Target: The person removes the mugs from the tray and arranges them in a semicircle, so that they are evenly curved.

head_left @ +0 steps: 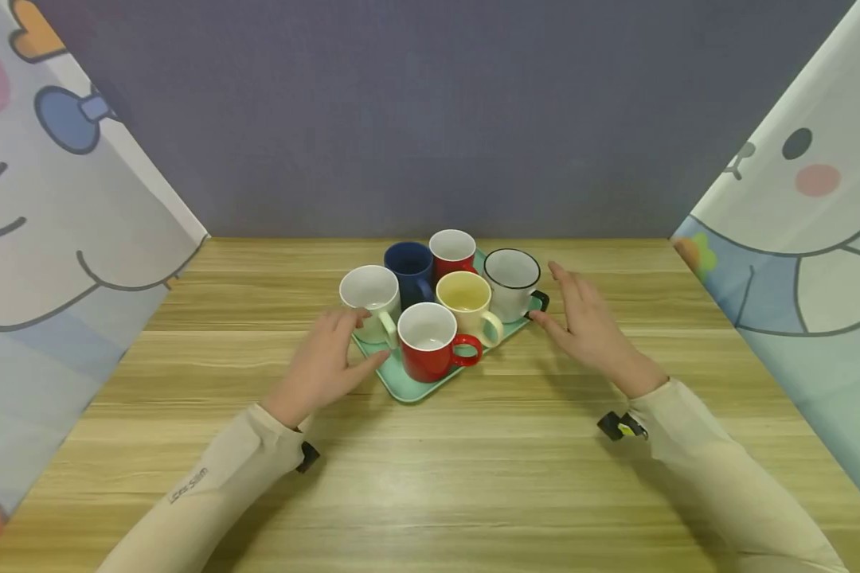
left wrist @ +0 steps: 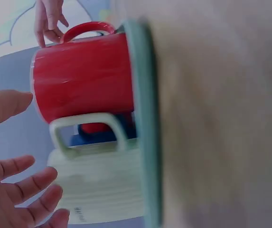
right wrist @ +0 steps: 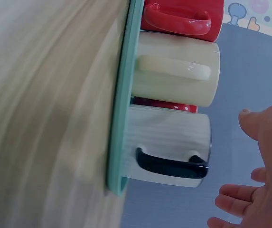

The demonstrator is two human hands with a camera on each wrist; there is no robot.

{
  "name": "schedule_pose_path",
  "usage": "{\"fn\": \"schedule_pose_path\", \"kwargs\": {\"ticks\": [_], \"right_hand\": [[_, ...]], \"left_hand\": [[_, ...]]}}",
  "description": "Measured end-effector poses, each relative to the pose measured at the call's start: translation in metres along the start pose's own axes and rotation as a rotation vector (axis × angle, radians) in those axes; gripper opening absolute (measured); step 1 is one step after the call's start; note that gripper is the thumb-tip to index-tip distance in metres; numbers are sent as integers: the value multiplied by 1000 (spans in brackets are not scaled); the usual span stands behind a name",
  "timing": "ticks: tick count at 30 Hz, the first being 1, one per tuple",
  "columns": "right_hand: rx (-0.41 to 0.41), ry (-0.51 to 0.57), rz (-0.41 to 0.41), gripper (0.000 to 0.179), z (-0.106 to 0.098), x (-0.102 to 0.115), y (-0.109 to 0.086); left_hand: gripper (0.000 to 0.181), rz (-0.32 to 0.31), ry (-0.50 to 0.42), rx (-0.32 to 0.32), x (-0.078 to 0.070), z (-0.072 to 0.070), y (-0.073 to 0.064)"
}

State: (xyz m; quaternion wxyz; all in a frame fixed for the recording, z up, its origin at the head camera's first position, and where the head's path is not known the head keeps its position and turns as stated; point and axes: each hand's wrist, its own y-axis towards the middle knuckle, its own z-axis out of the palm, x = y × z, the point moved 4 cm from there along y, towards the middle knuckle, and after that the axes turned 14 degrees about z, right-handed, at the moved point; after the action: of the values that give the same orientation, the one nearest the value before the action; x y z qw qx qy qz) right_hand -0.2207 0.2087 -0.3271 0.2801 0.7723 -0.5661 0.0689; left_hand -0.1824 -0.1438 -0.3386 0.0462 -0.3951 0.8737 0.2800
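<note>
A mint-green tray (head_left: 406, 387) carries several mugs. At its left is a pale green mug (head_left: 364, 296), beside a dark blue mug (head_left: 410, 270). One red mug (head_left: 452, 251) stands at the back, another red mug (head_left: 428, 362) at the front. Between them sits a yellow mug (head_left: 464, 306); a white mug with black rim and handle (head_left: 510, 288) stands at the right. My left hand (head_left: 322, 366), fingers spread, is by the pale green mug; whether it touches is unclear. My right hand (head_left: 588, 330) is held open beside the black handle, gripping nothing.
The tray lies on a wood-grain table (head_left: 430, 485) toward its far side. A grey-blue panel (head_left: 430, 119) rises behind the table. Cartoon-printed cloths (head_left: 86, 239) hang on both sides.
</note>
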Motion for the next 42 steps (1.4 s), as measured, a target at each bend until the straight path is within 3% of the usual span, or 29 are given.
{"fn": "schedule_pose_path", "kwargs": {"ticks": [9, 13, 20, 24, 30, 36, 42], "right_hand": [[105, 139, 145, 69, 12, -15, 0], [132, 213, 182, 65, 19, -23, 1], [134, 311, 207, 50, 29, -30, 6], [134, 355, 242, 40, 32, -32, 7], [110, 364, 285, 28, 35, -36, 9], [77, 354, 296, 21, 36, -39, 13], [56, 339, 281, 20, 34, -38, 15]], "left_hand": [[36, -129, -260, 71, 18, 19, -14], [23, -187, -366, 142, 25, 25, -19], [34, -429, -661, 309, 41, 42, -27], [38, -504, -818, 389, 50, 53, -30], [39, -564, -1010, 486, 57, 67, -28], [35, -577, -1057, 552, 51, 72, -23], [34, -590, -1049, 563, 51, 72, -22]]}}
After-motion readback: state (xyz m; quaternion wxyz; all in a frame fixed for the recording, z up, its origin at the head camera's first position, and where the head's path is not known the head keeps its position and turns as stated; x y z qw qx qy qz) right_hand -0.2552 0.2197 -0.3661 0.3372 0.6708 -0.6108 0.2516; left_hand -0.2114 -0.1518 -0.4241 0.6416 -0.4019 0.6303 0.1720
